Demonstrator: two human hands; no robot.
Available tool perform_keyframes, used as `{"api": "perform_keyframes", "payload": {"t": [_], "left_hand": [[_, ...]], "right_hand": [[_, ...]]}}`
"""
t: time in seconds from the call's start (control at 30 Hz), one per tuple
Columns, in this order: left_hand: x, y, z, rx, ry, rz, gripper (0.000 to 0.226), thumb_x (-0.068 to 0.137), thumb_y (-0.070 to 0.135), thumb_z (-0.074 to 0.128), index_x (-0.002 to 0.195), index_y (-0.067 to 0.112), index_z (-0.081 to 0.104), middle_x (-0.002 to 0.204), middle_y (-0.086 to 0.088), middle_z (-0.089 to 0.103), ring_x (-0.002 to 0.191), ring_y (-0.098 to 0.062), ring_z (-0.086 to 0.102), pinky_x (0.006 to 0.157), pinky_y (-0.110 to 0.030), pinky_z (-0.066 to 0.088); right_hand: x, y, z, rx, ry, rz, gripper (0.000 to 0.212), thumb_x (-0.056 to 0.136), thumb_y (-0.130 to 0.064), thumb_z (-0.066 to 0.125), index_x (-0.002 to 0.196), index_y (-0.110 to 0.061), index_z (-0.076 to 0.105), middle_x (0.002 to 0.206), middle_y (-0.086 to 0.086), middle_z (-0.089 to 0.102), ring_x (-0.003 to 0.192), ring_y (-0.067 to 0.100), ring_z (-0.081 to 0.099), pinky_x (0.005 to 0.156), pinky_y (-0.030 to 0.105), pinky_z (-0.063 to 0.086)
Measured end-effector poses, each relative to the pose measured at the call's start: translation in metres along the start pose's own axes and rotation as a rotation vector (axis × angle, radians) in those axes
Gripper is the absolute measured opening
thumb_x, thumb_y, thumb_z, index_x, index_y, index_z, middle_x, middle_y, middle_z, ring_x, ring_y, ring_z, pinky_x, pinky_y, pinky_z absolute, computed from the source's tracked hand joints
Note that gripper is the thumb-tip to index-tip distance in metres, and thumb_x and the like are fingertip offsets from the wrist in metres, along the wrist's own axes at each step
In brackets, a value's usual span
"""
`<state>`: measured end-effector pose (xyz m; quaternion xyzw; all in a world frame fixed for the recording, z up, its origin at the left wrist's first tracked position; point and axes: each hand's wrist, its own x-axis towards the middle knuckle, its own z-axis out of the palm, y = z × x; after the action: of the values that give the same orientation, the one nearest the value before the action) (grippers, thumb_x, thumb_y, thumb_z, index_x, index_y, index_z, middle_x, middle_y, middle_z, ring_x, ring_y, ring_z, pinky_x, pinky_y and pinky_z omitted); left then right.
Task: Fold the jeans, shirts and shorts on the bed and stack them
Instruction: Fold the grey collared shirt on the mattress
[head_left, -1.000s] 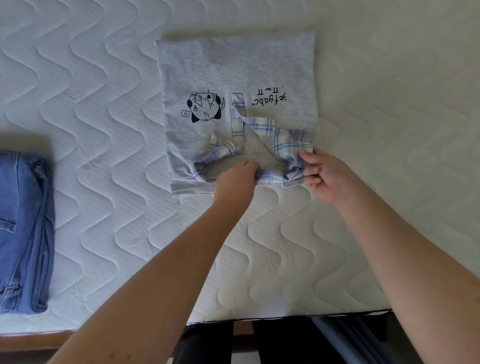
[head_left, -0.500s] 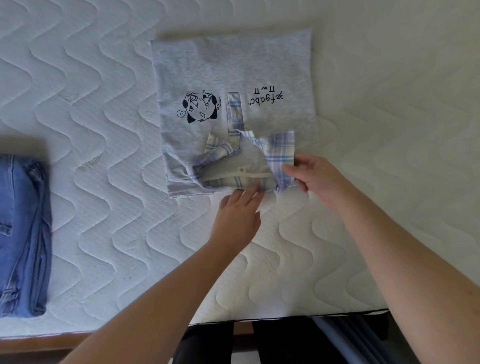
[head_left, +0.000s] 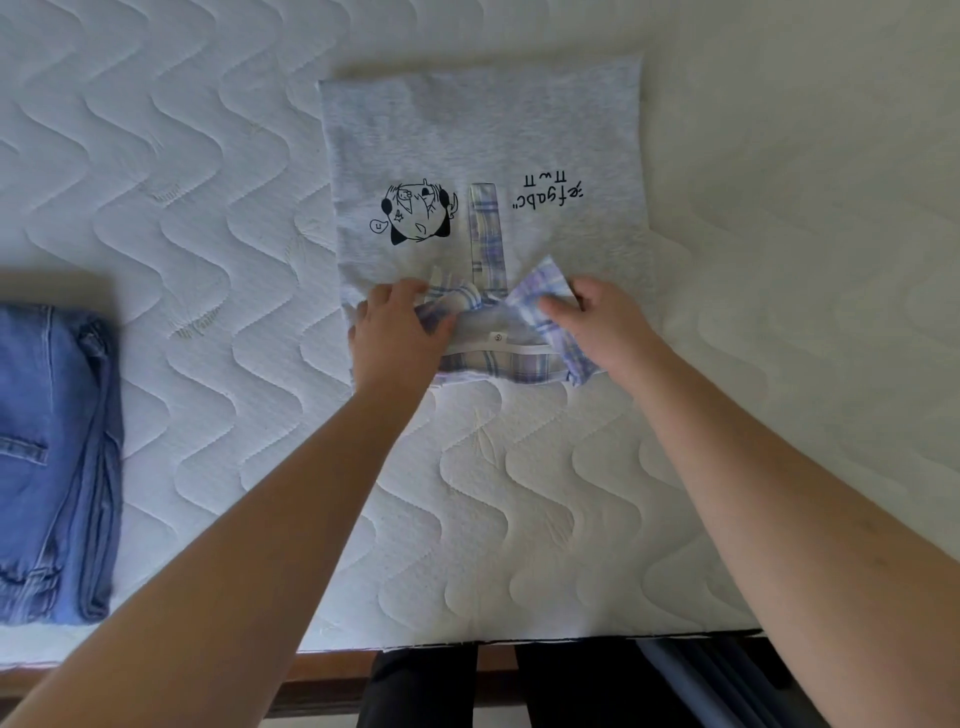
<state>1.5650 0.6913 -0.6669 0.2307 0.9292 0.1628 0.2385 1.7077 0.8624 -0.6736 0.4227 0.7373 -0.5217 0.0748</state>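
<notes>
Folded blue jeans (head_left: 52, 457) at the mattress (head_left: 208, 208) edge, well apart to the left of both hands. Left hand (head_left: 397, 332), fingers curled round the left plaid collar flap. Grey shirt (head_left: 483, 145), printed side up, spread flat beyond the fingertips, collar end under both hands. Right hand (head_left: 597, 325), thumb and fingers pinching the right plaid collar flap (head_left: 540, 283), lifted.

The grey shirt (head_left: 483, 140) bears upside-down black lettering, seemingly "fgabc", beside a cartoon face print (head_left: 415, 213).
</notes>
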Motion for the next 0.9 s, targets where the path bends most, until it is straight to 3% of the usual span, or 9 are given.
{"api": "perform_keyframes", "payload": {"t": [0.1, 0.17, 0.27, 0.47, 0.6, 0.7, 0.77, 0.9], "left_hand": [[-0.008, -0.009, 0.010, 0.032, -0.050, 0.199, 0.035, 0.087, 0.022, 0.069, 0.122, 0.020, 0.068, 0.132, -0.001, 0.059, 0.123, -0.027, 0.048, 0.103, -0.040, 0.034], [-0.018, -0.015, 0.019, 0.008, -0.059, 0.278, 0.037, 0.088, 0.013, 0.066, 0.125, 0.017, 0.067, 0.137, -0.003, 0.060, 0.131, -0.030, 0.047, 0.109, -0.043, 0.033], [-0.026, -0.025, 0.031, 0.070, -0.050, 0.362, 0.043, 0.092, 0.013, 0.056, 0.135, 0.013, 0.059, 0.147, -0.009, 0.050, 0.142, -0.031, 0.037, 0.116, -0.047, 0.025], [-0.035, -0.037, 0.041, 0.312, -0.025, 0.495, 0.052, 0.097, 0.027, 0.046, 0.148, 0.013, 0.044, 0.158, -0.014, 0.031, 0.148, -0.032, 0.025, 0.119, -0.052, 0.021], [-0.033, -0.032, 0.032, 0.232, 0.091, 0.507, 0.042, 0.099, 0.028, 0.051, 0.136, 0.012, 0.057, 0.145, -0.017, 0.049, 0.137, -0.037, 0.043, 0.112, -0.054, 0.032], [-0.026, -0.010, 0.026, 0.085, 0.093, 0.553, 0.035, 0.097, 0.022, 0.057, 0.129, 0.008, 0.061, 0.129, -0.015, 0.058, 0.110, -0.036, 0.059, 0.092, -0.051, 0.049], [-0.019, 0.014, 0.023, -0.043, -0.050, 0.494, 0.035, 0.099, 0.022, 0.056, 0.131, 0.007, 0.058, 0.129, -0.012, 0.057, 0.097, -0.031, 0.065, 0.082, -0.045, 0.053], [0.003, 0.051, 0.024, -0.237, -0.265, 0.146, 0.038, 0.098, 0.032, 0.058, 0.131, 0.014, 0.056, 0.124, -0.005, 0.059, 0.097, -0.023, 0.065, 0.088, -0.035, 0.053]], "right_hand": [[0.004, -0.003, 0.008, -0.239, -0.070, -0.018, 0.028, 0.100, -0.028, 0.052, 0.080, -0.009, 0.055, 0.065, 0.003, 0.046, 0.056, 0.013, 0.039, 0.057, 0.032, 0.027], [0.006, -0.004, 0.015, -0.280, -0.057, -0.006, 0.023, 0.102, -0.029, 0.048, 0.091, -0.011, 0.058, 0.073, 0.003, 0.053, 0.064, 0.018, 0.047, 0.060, 0.033, 0.032], [0.007, -0.003, 0.026, -0.291, 0.069, 0.002, 0.025, 0.102, -0.027, 0.047, 0.114, -0.009, 0.059, 0.082, 0.004, 0.059, 0.072, 0.022, 0.052, 0.063, 0.031, 0.035], [0.007, 0.007, 0.033, -0.475, 0.305, -0.094, 0.020, 0.094, -0.030, 0.061, 0.101, -0.011, 0.061, 0.095, 0.007, 0.060, 0.082, 0.026, 0.056, 0.069, 0.036, 0.042], [0.009, 0.011, 0.035, -0.473, 0.346, -0.102, 0.025, 0.091, -0.036, 0.065, 0.090, -0.011, 0.062, 0.084, 0.004, 0.060, 0.077, 0.023, 0.055, 0.065, 0.031, 0.034], [0.005, 0.009, 0.029, -0.312, 0.365, -0.116, 0.027, 0.095, -0.035, 0.060, 0.098, -0.008, 0.064, 0.087, 0.004, 0.063, 0.079, 0.021, 0.056, 0.072, 0.034, 0.042], [-0.006, 0.009, 0.023, -0.249, 0.452, -0.125, 0.027, 0.099, -0.031, 0.054, 0.099, -0.006, 0.063, 0.088, 0.005, 0.062, 0.082, 0.023, 0.057, 0.076, 0.035, 0.043], [-0.042, 0.029, 0.016, -0.139, 0.555, 0.119, 0.027, 0.101, -0.032, 0.047, 0.083, -0.014, 0.055, 0.076, -0.002, 0.054, 0.075, 0.023, 0.052, 0.063, 0.027, 0.026]]}}
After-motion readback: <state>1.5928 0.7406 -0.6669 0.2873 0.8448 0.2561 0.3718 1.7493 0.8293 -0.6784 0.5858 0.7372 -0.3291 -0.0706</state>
